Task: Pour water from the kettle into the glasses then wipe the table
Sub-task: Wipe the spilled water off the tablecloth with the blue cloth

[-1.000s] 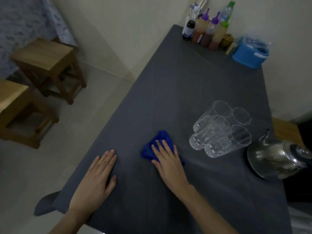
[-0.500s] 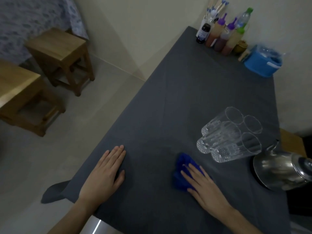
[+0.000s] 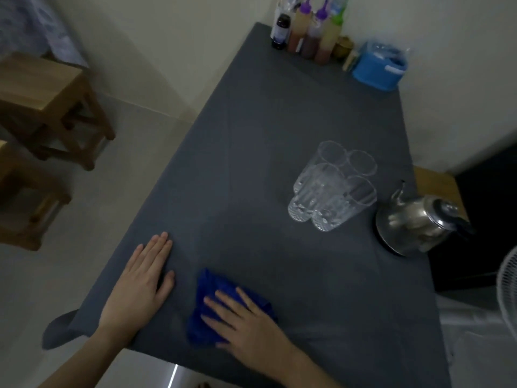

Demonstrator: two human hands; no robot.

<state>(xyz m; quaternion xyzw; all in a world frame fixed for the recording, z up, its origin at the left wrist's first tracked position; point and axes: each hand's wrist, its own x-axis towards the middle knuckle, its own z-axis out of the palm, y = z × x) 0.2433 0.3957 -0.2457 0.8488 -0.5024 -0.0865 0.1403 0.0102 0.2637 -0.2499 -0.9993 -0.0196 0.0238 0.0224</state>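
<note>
My right hand [image 3: 246, 323] lies flat on a crumpled blue cloth [image 3: 204, 309], pressing it onto the dark grey table cover [image 3: 265, 141] near the front edge. My left hand [image 3: 140, 284] rests flat on the cover just left of the cloth, fingers together, holding nothing. Several clear ribbed glasses [image 3: 330, 191] stand bunched together at the middle right. A steel kettle [image 3: 414, 222] sits to their right at the table's right edge, spout pointing away from me.
Sauce bottles [image 3: 307, 29] and a blue plastic tub [image 3: 377, 68] stand along the far edge by the wall. Wooden stools [image 3: 47, 107] are on the floor to the left. A white fan grille [image 3: 507, 287] shows at the right edge.
My right hand has slid the blue cloth from beside the glasses back toward the front edge and leftward, closer to my left hand. My left hand has stayed flat in place.
</note>
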